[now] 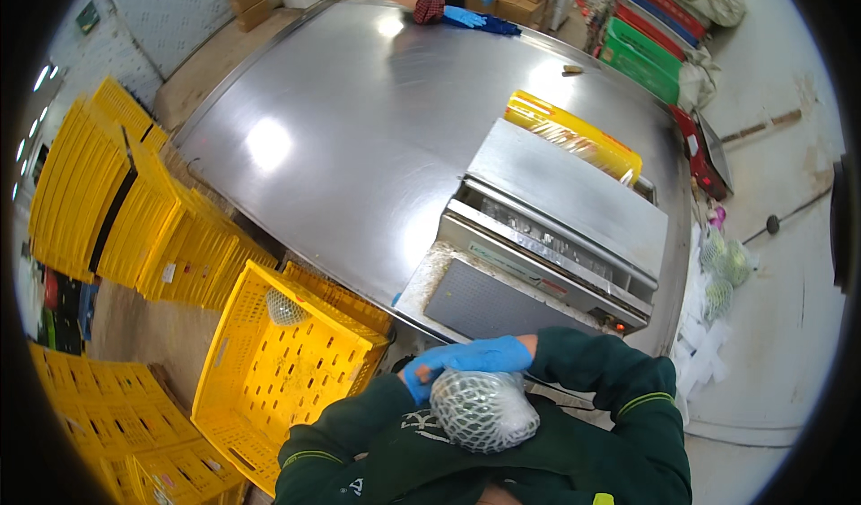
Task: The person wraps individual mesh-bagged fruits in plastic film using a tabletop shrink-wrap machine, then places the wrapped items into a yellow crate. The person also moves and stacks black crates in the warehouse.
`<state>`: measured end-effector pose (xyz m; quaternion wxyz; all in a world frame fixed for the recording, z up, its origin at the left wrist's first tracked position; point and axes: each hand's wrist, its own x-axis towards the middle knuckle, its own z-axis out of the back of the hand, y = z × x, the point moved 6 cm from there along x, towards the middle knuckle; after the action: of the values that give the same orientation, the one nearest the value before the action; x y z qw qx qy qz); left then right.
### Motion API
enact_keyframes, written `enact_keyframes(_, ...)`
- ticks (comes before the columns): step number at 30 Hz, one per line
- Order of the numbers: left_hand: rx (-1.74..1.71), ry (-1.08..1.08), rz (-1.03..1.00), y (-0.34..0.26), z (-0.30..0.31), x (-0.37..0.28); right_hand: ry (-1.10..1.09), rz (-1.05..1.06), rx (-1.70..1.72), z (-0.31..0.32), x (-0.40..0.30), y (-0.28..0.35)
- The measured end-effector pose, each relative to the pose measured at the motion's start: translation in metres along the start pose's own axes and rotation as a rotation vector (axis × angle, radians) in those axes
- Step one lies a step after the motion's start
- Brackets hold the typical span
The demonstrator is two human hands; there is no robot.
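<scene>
In front of my chest is a rounded item in a white foam net under clear film (pixel 481 411), its contents hidden. My right hand (pixel 491 355), in a blue glove, lies across its far side with the fingers pointing left. At its left side my left hand (pixel 421 382), also blue-gloved, grips it and is partly covered by the right. Just beyond my hands stands a film-wrapping machine (pixel 538 236) with a dark grey plate (pixel 501 303) at its front. Left of me, a tilted yellow plastic crate (pixel 296 364) holds another net-covered item (pixel 286 308) in its far corner.
A yellow cling film roll (pixel 572 135) lies behind the machine on the steel table (pixel 323 121). Across it, a co-worker's gloved hand (pixel 464 17) rests on dark blue cloth (pixel 498 26). Yellow crates (pixel 107 202) are stacked at left. A red scale (pixel 703 155) stands at right.
</scene>
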<state>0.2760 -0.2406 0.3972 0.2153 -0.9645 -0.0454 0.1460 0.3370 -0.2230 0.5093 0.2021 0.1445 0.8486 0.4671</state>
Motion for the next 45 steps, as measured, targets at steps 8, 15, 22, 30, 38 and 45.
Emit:
enact_keyframes(8,1.079,-0.024,-0.69,-0.106,-0.119,-0.074,-0.16,-0.006,0.125,0.004,0.003,-0.041)
enact_keyframes(15,0.837,-0.601,-0.893,-0.084,-0.054,-0.138,-0.477,0.073,0.385,-0.01,0.015,-0.019)
enact_keyframes(22,-0.323,-0.813,-0.913,-0.038,0.111,-0.201,-0.632,0.167,-0.254,0.031,0.093,-0.006)
enact_keyframes(30,-0.369,-1.017,-0.775,0.002,0.308,-0.237,-0.789,-0.157,-0.359,0.047,-0.001,-0.023)
enact_keyframes(38,0.361,-2.061,0.139,0.0,0.342,-0.268,-1.87,0.037,-0.483,0.121,-0.319,-0.017)
enact_keyframes(45,0.579,-2.294,-0.496,-0.096,0.268,-0.269,-2.698,-0.759,-0.737,0.156,-0.742,-0.124)
